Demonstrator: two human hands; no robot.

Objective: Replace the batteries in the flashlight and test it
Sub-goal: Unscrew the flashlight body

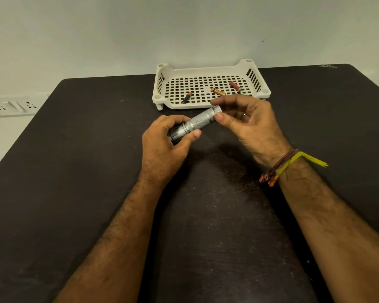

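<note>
Your right fingers pinch the tail cap end of the flashlight, thumb below and forefinger above. Your left fingers curl around its head end, gripping it. The flashlight is held just above the dark surface, tilted, its tail pointing up toward the tray. Your right hand wears a ring, and threads are tied at that wrist. Your left hand is beside it. Beyond, the white slotted tray sits on the surface and holds three batteries, lying apart from each other. A socket strip lies off the surface's left edge.
</note>
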